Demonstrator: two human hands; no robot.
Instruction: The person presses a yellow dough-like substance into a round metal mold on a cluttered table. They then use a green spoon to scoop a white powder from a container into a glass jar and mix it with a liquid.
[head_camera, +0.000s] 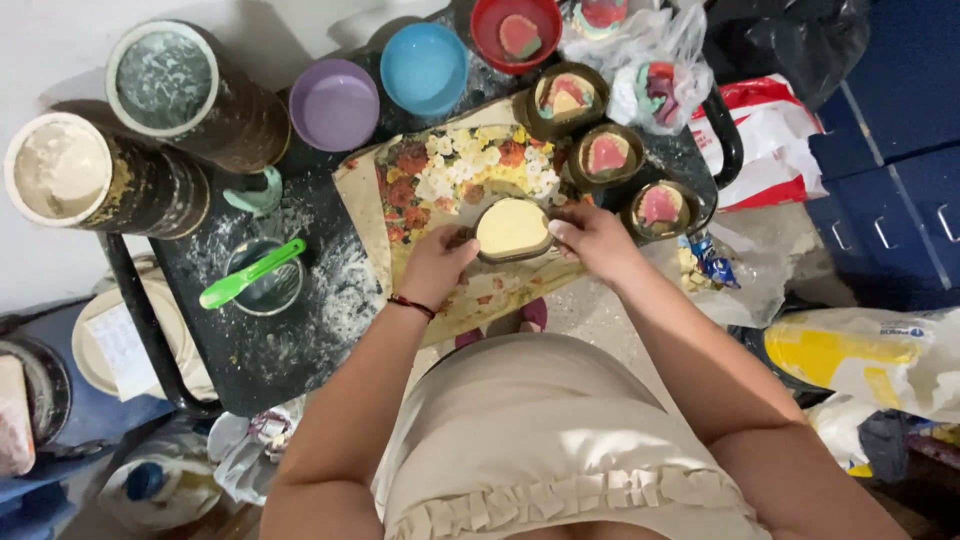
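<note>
Your cream ruffled dress (540, 440) fills the bottom; both forearms reach up from it. Left hand (437, 265), red bracelet (411, 307) at the wrist, fingers curled against the 9 o'clock side of a small dark mould (513, 230) filled with pale yellow paste. Right hand (592, 238) grips its 3 o'clock rim, fingers closed on it. Mould sits on a floral cloth (455, 175) on the dark floury table (300, 320). Three filled moulds (606, 155) run off at 1 o'clock. Green spatula (250, 274) at 9 o'clock, purple bowl (334, 104) and blue bowl (424, 68) at 11.
</note>
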